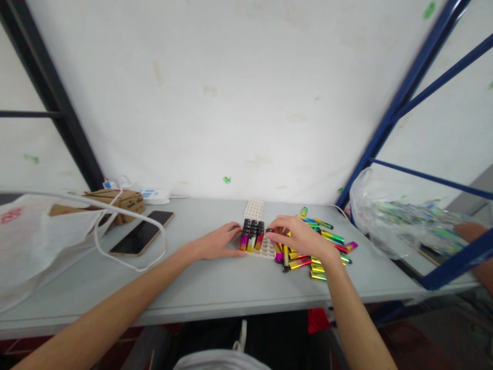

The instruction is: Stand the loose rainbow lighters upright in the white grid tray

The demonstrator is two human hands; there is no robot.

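Observation:
Shiny coloured lighters [252, 236] with black tops stand upright in rows in a white tray [268, 250] with small cells. My left hand [219, 242] is beside the tray's left side, thumb and fingers apart around the edge of the standing lighters, holding nothing visible. Over the tray's right part, my right hand [295, 234] has its fingers bent round the black top of a lighter [270, 232]. A loose pile of metallic yellow, red, green and purple lighters [300, 263] lies right of the tray, partly under my right hand and wrist.
Another white celled tray [254, 208] lies behind. On the left are a phone [142, 234], a white cable [165, 241], a cardboard box [131, 201] and a white bag [46, 241]. At right, a clear plastic bag [385, 218] sits by a blue frame [389, 121]; another person's arm [475, 236] shows beyond.

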